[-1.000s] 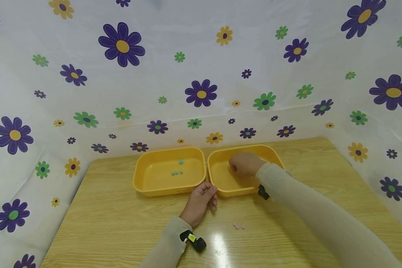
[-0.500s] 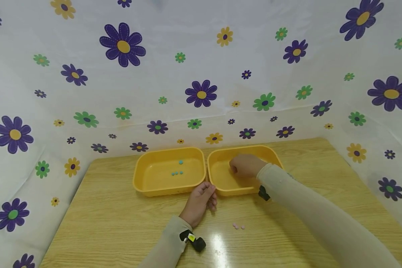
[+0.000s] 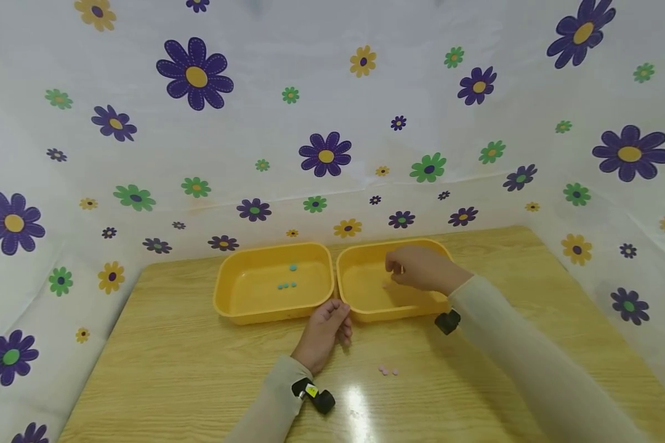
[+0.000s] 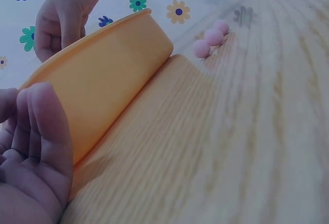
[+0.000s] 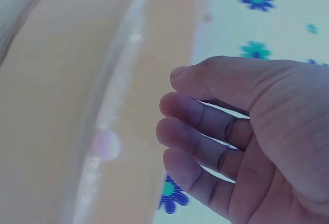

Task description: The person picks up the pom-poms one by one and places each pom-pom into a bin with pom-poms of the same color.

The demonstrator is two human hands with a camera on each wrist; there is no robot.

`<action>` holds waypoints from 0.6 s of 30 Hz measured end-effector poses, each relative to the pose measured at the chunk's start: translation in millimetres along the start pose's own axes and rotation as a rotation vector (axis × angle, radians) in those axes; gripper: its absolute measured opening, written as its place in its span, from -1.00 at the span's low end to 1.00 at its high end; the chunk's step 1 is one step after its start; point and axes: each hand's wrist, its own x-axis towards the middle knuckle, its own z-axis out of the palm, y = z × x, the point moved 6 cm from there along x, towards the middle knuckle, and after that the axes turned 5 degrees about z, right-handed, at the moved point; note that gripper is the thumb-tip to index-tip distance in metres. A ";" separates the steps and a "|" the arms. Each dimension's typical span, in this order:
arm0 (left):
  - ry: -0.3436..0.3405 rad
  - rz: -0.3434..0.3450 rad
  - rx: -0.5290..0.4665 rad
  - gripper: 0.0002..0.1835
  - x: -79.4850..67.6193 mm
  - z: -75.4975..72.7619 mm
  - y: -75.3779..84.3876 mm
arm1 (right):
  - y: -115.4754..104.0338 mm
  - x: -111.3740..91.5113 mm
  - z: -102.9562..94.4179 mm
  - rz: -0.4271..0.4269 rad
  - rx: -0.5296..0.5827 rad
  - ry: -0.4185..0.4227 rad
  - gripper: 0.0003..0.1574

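Observation:
My right hand (image 3: 418, 269) is over the right yellow tray (image 3: 360, 315), thumb and fingers apart with nothing between them. In the right wrist view, a pink ball (image 5: 106, 144) lies in that tray beyond the fingertips. My left hand (image 3: 322, 329) rests at the tray's front left corner, its fingers loosely curled. The left wrist view has those fingers (image 4: 49, 116) beside the tray's outer wall, tips near the rim. Three small pink balls (image 3: 385, 371) sit on the table in front of the tray.
A second yellow tray (image 3: 271, 317) stands on the left, close beside the first. Several small teal balls (image 3: 286, 285) lie inside it. Both trays are on a wooden table (image 3: 172, 369), with a flowered white cloth (image 3: 227, 141) behind and at the sides.
My right hand has risen a little and moved slightly right in the tray, its fingers loosening from a closed pinch. A pink ball now shows below it. My left hand stays at the tray corner.

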 end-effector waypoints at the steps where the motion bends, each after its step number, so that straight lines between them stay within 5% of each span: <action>1: 0.002 0.001 0.000 -0.77 -0.1 -0.3 0.2 | -1.7 -4.0 -1.2 0.000 -0.011 0.018 -0.90; 10: 0.007 0.014 -0.009 -0.76 -1.6 0.0 0.6 | -27.3 -47.4 3.3 -0.124 -0.049 0.222 -0.89; 18: 0.026 0.007 0.006 -0.70 -0.6 -1.9 -0.8 | -35.2 -70.3 3.3 -0.074 0.034 0.266 -0.86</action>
